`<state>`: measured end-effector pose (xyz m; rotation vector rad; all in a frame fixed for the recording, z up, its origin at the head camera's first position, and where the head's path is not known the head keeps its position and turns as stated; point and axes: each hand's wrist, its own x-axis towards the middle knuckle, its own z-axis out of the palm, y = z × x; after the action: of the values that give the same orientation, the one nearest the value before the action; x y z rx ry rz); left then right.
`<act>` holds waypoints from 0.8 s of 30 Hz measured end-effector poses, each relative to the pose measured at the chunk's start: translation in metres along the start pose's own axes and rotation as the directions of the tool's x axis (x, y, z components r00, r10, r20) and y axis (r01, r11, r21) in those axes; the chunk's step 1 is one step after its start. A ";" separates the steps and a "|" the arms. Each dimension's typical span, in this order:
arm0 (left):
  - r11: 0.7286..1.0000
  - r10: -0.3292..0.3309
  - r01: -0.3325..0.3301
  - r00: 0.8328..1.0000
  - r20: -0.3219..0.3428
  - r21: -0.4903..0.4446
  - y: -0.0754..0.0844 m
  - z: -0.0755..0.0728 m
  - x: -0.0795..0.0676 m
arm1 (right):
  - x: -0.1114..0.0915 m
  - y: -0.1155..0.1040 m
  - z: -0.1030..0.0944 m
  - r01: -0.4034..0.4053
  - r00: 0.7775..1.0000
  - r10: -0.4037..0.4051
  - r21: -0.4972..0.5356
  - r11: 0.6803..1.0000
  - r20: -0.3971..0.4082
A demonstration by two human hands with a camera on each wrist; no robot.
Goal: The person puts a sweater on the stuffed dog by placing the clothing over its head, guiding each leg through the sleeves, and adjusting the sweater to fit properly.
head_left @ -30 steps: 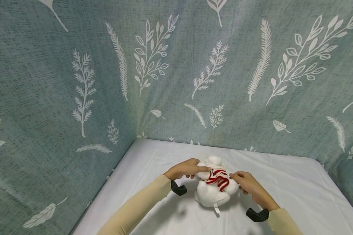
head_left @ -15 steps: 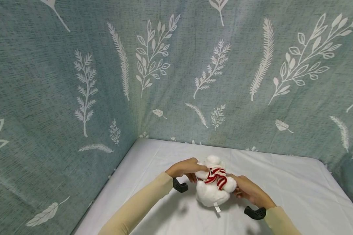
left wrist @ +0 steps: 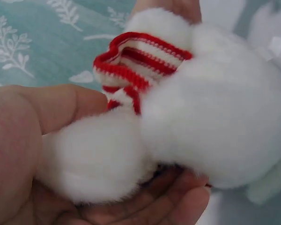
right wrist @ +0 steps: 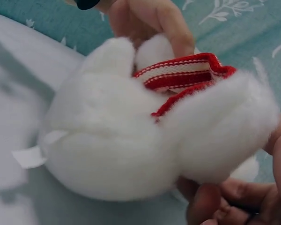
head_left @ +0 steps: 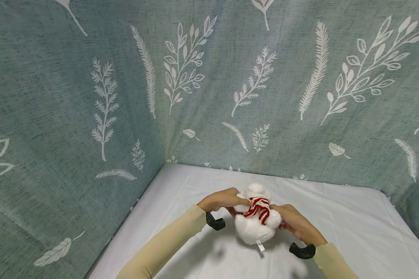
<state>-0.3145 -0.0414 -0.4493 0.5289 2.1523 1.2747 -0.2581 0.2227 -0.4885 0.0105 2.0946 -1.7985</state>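
Observation:
A white plush toy (head_left: 254, 229) with a red-and-white striped knit scarf (head_left: 260, 209) is held between both hands, close over the white surface. My left hand (head_left: 223, 199) grips one of its limbs; in the left wrist view the thumb lies on top beside the scarf, with the fingers curled underneath. On the other side, my right hand (head_left: 295, 221) holds the opposite limb (right wrist: 225, 131), its fingers bent beneath the fur in the right wrist view. A white fabric tag (right wrist: 30, 157) hangs from the rounded lower end. The toy's face is hidden from these views.
A white sheet (head_left: 181, 186) covers the table. Grey-green curtains (head_left: 209, 97) with white leaf prints rise behind it and along the left side. Black curved pieces (head_left: 215, 221) sit at both wrists, by the cream sleeves (head_left: 164, 242).
My right hand has shifted from a fingertip pinch at the scarf's edge to a deeper hold behind the limb. The toy has turned slightly; my left hand keeps its grip.

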 end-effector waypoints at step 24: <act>0.979 0.201 -0.197 0.966 -0.165 0.042 -0.008 0.010 0.006 | -0.006 0.001 0.002 0.188 0.953 -0.255 -0.339 0.922 -0.164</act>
<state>-0.3130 -0.0355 -0.4617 0.6847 2.3038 1.4478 -0.2516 0.2221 -0.4881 -0.1403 2.6100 -1.6101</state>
